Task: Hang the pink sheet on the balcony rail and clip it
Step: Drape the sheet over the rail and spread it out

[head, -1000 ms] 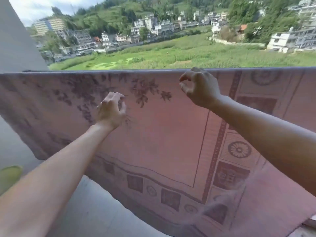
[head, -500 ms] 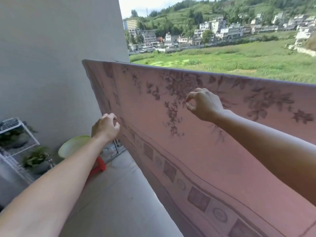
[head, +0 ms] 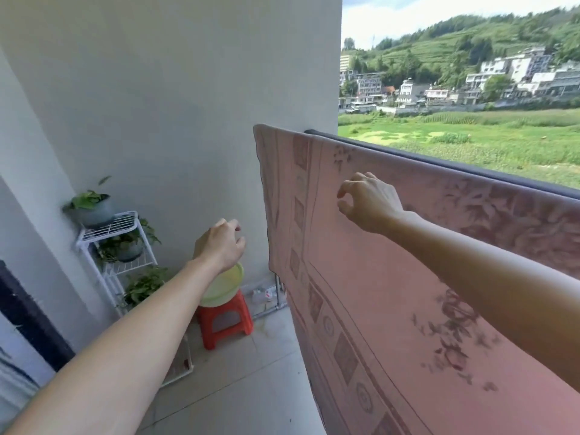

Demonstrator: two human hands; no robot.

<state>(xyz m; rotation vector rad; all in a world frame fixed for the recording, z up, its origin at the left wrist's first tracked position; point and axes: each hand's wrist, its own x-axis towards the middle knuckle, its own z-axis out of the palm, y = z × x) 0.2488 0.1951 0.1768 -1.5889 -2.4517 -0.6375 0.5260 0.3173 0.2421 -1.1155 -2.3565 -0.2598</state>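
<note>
The pink sheet (head: 392,293), patterned with dark flowers and square borders, hangs draped over the dark balcony rail (head: 439,163), its left edge hanging free near the wall. My right hand (head: 367,202) hovers in front of the sheet's upper left part, fingers loosely curled, holding nothing. My left hand (head: 221,244) is out in the air left of the sheet's edge, above a basin, fingers apart and empty. No clip is visible.
A yellow-green basin (head: 224,287) rests on a red plastic stool (head: 226,320) by the grey wall (head: 188,105). A white wire shelf (head: 116,243) holds potted plants at the left. Tiled floor (head: 251,381) lies below. Fields and houses lie beyond the rail.
The view has swung left along the rail to the sheet's left end. Both hands have come off the sheet and moved left; the left hand now hangs over the basin.
</note>
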